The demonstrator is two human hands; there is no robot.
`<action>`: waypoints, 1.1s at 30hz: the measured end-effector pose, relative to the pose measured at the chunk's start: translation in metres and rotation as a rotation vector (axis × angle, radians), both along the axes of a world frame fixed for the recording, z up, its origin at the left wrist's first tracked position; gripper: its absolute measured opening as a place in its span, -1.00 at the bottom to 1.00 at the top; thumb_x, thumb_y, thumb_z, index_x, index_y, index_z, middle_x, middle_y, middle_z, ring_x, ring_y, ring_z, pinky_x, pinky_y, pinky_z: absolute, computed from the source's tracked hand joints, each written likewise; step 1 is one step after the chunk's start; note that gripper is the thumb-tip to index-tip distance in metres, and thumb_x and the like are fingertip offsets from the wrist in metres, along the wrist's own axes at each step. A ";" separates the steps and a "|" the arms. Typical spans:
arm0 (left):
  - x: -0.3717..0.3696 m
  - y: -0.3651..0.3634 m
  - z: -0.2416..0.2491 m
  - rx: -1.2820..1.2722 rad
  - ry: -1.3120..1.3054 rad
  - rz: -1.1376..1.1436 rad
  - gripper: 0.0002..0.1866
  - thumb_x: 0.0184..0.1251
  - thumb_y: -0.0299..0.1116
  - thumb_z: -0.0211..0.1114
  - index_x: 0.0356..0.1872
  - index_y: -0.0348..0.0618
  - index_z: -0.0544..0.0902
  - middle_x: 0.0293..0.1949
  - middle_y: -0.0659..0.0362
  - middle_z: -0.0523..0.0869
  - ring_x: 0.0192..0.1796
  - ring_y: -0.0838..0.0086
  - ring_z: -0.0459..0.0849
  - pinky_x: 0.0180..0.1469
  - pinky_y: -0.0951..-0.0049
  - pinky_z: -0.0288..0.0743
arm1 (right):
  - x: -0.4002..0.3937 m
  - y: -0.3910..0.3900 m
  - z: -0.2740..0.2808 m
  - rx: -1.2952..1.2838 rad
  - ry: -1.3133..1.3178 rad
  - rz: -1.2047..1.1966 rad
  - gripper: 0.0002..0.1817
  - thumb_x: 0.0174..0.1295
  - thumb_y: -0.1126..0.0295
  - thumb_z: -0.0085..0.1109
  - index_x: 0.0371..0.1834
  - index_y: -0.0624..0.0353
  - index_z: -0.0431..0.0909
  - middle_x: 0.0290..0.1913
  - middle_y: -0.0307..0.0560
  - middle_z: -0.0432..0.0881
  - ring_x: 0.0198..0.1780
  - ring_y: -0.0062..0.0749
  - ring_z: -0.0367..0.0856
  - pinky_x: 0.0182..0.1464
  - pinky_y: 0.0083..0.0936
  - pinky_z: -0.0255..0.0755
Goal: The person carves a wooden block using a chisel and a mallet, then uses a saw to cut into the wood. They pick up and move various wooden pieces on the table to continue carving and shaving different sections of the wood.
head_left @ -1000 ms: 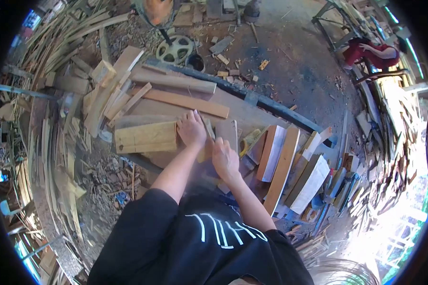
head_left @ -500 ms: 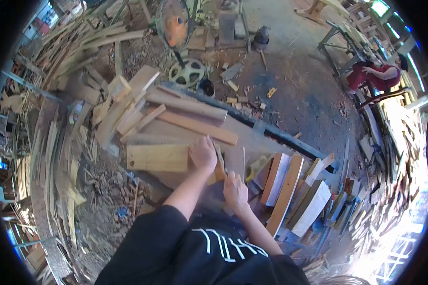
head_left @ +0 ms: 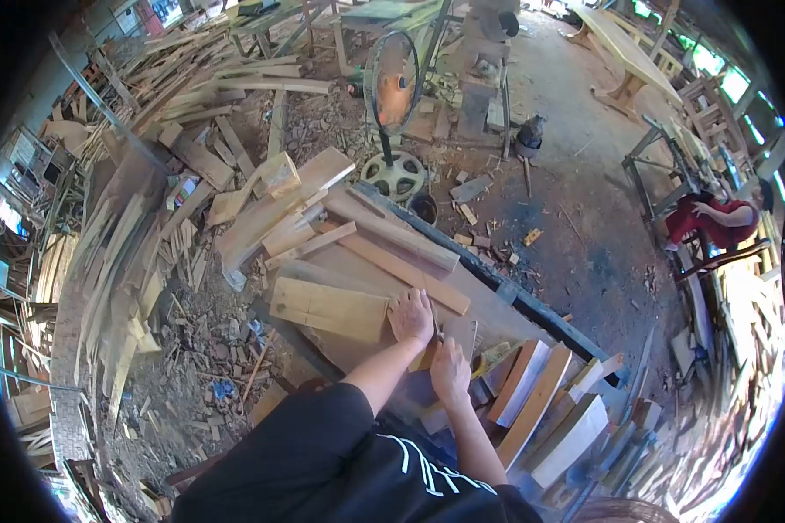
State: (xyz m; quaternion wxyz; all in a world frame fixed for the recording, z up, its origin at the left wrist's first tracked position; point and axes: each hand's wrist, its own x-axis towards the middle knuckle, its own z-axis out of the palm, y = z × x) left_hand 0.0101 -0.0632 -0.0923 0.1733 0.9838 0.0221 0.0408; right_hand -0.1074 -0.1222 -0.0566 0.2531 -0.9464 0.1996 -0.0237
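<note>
A pale, wide board (head_left: 327,310) lies on the workbench. My left hand (head_left: 410,316) rests on its right end with the fingers spread and lying flat. Just below and to the right, my right hand (head_left: 450,373) is closed, its fingertips close beside the left hand. A thin upright edge shows between the two hands; what the right fingers hold is too small to make out. Beyond the hands lies a long reddish-brown wooden strip (head_left: 401,268), with a thicker beam (head_left: 392,231) behind it.
Several cut timber blocks (head_left: 522,382) lean at the bench's right. Stacked planks (head_left: 283,209) lie at its far left end. A fan (head_left: 394,83) stands behind the bench. Offcuts litter the floor at left. Another person (head_left: 724,225) sits far right.
My view has tilted up and turned left, so the bench and hands appear lower and further right. Both hands stay at the board's right end.
</note>
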 end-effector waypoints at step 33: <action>0.001 -0.001 -0.003 -0.049 -0.011 0.053 -0.71 0.52 -0.11 -0.04 -0.24 -0.04 0.56 -0.16 0.09 0.64 0.01 0.15 0.57 0.02 0.03 0.43 | -0.007 -0.006 -0.006 0.046 -0.021 0.029 -0.78 0.43 0.25 -0.03 -0.25 0.18 0.41 -0.31 0.26 0.60 -0.33 0.24 0.65 -0.32 0.04 0.53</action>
